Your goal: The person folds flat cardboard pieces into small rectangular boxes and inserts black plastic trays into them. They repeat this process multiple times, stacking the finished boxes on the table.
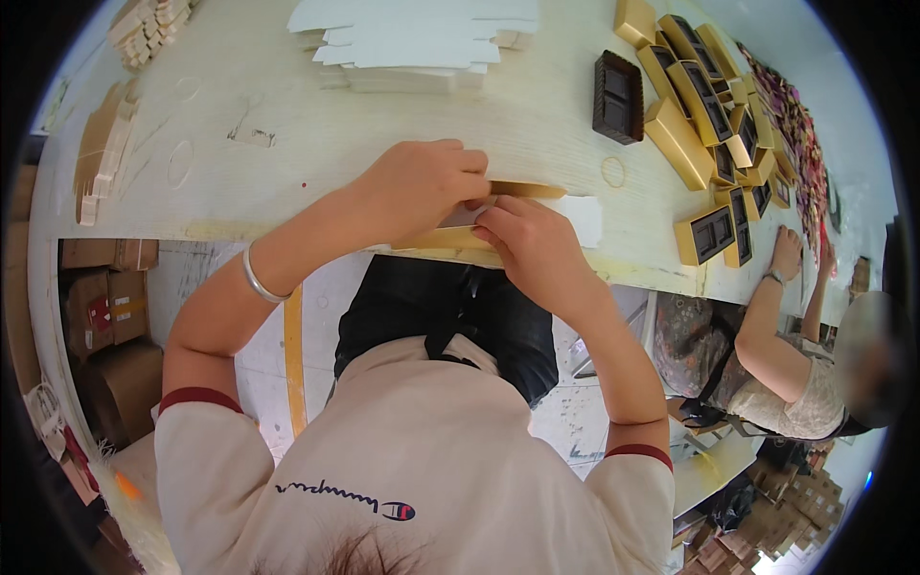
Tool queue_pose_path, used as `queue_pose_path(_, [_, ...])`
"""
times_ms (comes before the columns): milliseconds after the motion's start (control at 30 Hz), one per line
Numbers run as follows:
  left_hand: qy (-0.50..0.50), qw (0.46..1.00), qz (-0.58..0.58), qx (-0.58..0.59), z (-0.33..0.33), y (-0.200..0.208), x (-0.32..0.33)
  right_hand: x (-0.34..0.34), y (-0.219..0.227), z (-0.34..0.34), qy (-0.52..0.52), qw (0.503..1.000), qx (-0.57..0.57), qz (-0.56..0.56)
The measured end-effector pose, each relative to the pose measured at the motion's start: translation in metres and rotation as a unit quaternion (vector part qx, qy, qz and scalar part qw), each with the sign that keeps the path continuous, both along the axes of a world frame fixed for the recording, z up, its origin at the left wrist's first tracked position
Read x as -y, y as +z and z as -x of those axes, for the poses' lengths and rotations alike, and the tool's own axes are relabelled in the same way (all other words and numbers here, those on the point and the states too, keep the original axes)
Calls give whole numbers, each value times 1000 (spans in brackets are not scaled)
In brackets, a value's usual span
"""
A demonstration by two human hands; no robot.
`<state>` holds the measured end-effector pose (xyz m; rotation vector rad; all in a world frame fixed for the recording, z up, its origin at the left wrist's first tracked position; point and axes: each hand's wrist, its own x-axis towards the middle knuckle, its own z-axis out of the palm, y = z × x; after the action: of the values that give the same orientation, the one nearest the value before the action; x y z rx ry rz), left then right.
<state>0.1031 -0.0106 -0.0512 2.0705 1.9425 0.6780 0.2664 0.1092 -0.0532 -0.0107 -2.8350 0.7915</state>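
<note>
In the head view, a long, partly folded gold-and-white cardboard box [529, 189] lies at the pale tabletop's [537, 120] near edge. The left hand [433, 182] curls its fingers at the box's far wall; their grip is hidden. The right hand [533, 238] pinches the box, thumb and forefinger nearly together. Beyond the box sit stacked flat white card blanks [412, 43]; beyond it rightward, a black ridged plastic tray [618, 98].

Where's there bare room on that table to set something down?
Bare tabletop lies between the white stack and the left hand, and farther left, between the tan stack and left forearm. The right is crowded with gold boxes and a dark tray.
</note>
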Motion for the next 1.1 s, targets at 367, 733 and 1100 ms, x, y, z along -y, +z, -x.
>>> queue_pose_path(367, [151,988,37,-20,-43,13,20,13,16,-18,1,990,-66,-128])
queue_pose_path(733, [-13,987,80,138,-12,18,40,-11,-3,-29,74,976,-17,204])
queue_pose_path(1100, [7,989,-119,91,-41,-15,27,7,7,-18,1,994,21,111])
